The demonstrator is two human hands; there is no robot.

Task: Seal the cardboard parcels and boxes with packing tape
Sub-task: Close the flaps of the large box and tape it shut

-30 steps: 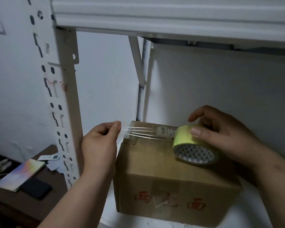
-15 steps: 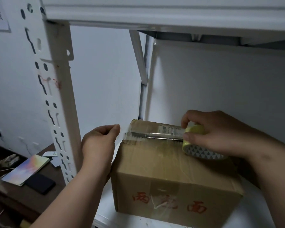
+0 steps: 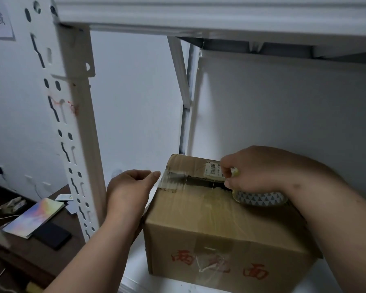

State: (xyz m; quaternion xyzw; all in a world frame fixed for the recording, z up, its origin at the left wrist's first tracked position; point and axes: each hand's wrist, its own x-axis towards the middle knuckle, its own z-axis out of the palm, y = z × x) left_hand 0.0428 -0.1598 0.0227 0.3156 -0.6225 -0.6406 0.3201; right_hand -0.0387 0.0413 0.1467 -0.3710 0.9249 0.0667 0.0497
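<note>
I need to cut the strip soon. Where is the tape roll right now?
In the head view the tape roll lies on the right of the cardboard box top, under the right hand, beside the barcode label.

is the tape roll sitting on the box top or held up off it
Touching. The head view shows the tape roll resting flat on the cardboard box top, with no gap beneath, gripped by the right hand.
</note>
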